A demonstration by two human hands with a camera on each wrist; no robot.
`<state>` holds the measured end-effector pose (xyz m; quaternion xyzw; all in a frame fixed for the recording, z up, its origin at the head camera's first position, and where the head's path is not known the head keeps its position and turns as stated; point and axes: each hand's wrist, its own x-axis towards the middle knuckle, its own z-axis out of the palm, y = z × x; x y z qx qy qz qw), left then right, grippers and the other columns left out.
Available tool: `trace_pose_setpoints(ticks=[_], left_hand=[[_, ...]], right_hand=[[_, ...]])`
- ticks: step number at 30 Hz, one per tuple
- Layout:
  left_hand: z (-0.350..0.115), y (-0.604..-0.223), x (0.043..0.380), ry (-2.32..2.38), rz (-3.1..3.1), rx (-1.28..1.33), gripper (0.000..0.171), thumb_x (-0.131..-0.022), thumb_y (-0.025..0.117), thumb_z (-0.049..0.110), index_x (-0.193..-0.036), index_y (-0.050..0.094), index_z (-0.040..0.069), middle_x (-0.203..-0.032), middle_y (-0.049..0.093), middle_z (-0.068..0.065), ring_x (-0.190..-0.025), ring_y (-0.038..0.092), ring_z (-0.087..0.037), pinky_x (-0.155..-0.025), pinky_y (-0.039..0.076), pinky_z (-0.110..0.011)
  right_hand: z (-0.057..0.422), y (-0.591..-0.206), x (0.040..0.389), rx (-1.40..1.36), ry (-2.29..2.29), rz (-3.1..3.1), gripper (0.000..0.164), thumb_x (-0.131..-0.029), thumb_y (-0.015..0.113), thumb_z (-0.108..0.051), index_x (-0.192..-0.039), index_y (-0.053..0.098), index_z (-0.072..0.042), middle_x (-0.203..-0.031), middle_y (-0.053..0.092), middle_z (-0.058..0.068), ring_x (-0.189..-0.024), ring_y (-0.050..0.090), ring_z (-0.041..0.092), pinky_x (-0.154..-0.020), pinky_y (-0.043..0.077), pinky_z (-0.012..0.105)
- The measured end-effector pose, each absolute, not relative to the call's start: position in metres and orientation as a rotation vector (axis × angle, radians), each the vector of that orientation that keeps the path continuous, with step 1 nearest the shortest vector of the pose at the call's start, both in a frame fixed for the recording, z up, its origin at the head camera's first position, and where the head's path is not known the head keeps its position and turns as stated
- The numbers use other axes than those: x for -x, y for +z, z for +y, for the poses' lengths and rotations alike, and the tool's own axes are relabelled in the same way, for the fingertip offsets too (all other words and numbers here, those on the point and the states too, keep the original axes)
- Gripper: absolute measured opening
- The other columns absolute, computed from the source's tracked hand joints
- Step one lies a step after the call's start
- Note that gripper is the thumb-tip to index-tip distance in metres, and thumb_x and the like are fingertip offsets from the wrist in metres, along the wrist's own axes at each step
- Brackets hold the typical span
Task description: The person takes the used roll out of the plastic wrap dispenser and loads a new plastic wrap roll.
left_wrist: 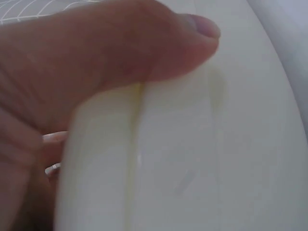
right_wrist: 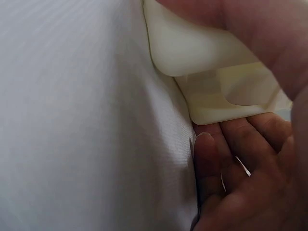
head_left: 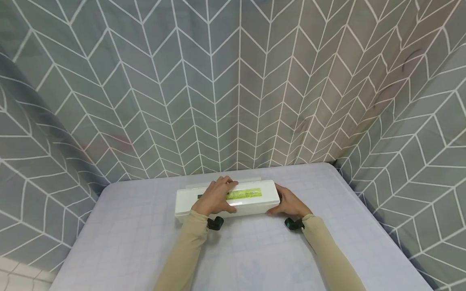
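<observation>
A long white plastic box [head_left: 189,199] with a lid lies crosswise on the table, a yellow-green label [head_left: 251,193] along its top. Over the lid, left of the middle, my left hand [head_left: 214,197] grips the box from above, its thumb on the front side. In the left wrist view that thumb [left_wrist: 168,48] presses on the white wall across a seam. My right hand [head_left: 290,202] holds the right end, thumb at the front and fingers around the far side. The right wrist view shows its fingers [right_wrist: 248,139] by the box's lower edge, close to the cloth.
A pale cloth covers the table [head_left: 251,258]. Behind it and along both sides hang grey curtains [head_left: 225,101] with a white chevron pattern. A white strip [head_left: 251,179] shows along the back of the box. Each wrist wears a small black camera [head_left: 215,223].
</observation>
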<state>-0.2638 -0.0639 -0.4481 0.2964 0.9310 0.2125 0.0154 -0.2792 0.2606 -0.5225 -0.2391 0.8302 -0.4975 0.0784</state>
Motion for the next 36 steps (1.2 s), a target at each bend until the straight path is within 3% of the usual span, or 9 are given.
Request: trace_pose_setpoints(ticks=[7, 11, 14, 19, 22, 30, 36], left_hand=[[-0.064, -0.446, 0.266, 0.566, 2.896, -0.884, 0.096, -0.074, 0.098, 0.034, -0.156, 0.053, 0.013, -0.14, 0.063, -0.013, -0.13, 0.059, -0.03, -0.115, 0.041, -0.051], [-0.063, -0.445, 0.267, 0.532, 2.9, -0.87, 0.098, -0.075, 0.098, 0.035, -0.158, 0.051, 0.015, -0.143, 0.062, -0.013, -0.132, 0.059, -0.031, -0.115, 0.042, -0.051], [-0.063, -0.446, 0.267, 0.527, 2.899, -0.866, 0.097, -0.075, 0.098, 0.036, -0.158, 0.051, 0.016, -0.145, 0.062, -0.013, -0.132, 0.059, -0.031, -0.116, 0.041, -0.052], [-0.063, -0.446, 0.269, 0.525, 2.907, -0.879, 0.097, -0.073, 0.098, 0.037, -0.156, 0.053, 0.016, -0.143, 0.063, -0.013, -0.126, 0.062, -0.032, -0.113, 0.045, -0.051], [-0.066, -0.446, 0.269, 0.486, 2.93, -0.899, 0.097, -0.072, 0.098, 0.041, -0.156, 0.054, 0.018, -0.139, 0.067, -0.011, -0.119, 0.065, -0.029, -0.108, 0.047, -0.05], [-0.119, -0.446, 0.261, 0.297, 3.048, -0.756, 0.108, -0.066, 0.093, 0.063, -0.156, 0.053, 0.018, -0.135, 0.068, -0.013, -0.126, 0.063, -0.036, -0.115, 0.033, -0.071], [-0.178, -0.455, 0.253, 0.615, 3.04, -0.621, 0.113, -0.063, 0.097, 0.057, -0.155, 0.052, 0.011, -0.144, 0.062, -0.016, -0.13, 0.059, -0.036, -0.109, 0.044, -0.063]], right_hand=[[0.26, -0.523, 0.28, 0.73, -1.505, 2.476, 0.108, -0.07, 0.101, -0.015, -0.16, 0.042, -0.007, -0.151, 0.06, 0.014, -0.13, 0.059, 0.019, -0.112, 0.046, 0.041], [0.26, -0.525, 0.279, 0.787, -1.652, 2.369, 0.124, -0.073, 0.097, -0.005, -0.17, 0.019, -0.015, -0.165, 0.04, 0.021, -0.138, 0.051, 0.011, -0.11, 0.045, 0.028], [0.259, -0.524, 0.279, 0.83, -1.774, 2.31, 0.124, -0.077, 0.092, 0.0, -0.171, 0.014, -0.021, -0.17, 0.03, 0.023, -0.14, 0.049, 0.01, -0.108, 0.046, 0.025], [0.256, -0.523, 0.277, 0.817, -1.821, 2.363, 0.1, -0.08, 0.091, -0.003, -0.164, 0.036, -0.013, -0.155, 0.051, 0.019, -0.126, 0.061, 0.013, -0.102, 0.051, 0.024], [0.255, -0.524, 0.277, 0.79, -1.834, 2.369, 0.096, -0.079, 0.091, -0.002, -0.161, 0.04, -0.008, -0.149, 0.056, 0.015, -0.124, 0.062, 0.013, -0.101, 0.051, 0.024], [0.256, -0.529, 0.278, 0.797, -1.868, 2.289, 0.096, -0.079, 0.09, 0.002, -0.159, 0.038, -0.005, -0.146, 0.057, 0.01, -0.122, 0.064, 0.017, -0.097, 0.056, 0.027], [0.257, -0.531, 0.282, 0.806, -1.892, 2.259, 0.098, -0.078, 0.089, 0.003, -0.159, 0.034, 0.002, -0.145, 0.057, 0.009, -0.123, 0.063, 0.016, -0.097, 0.056, 0.026]])
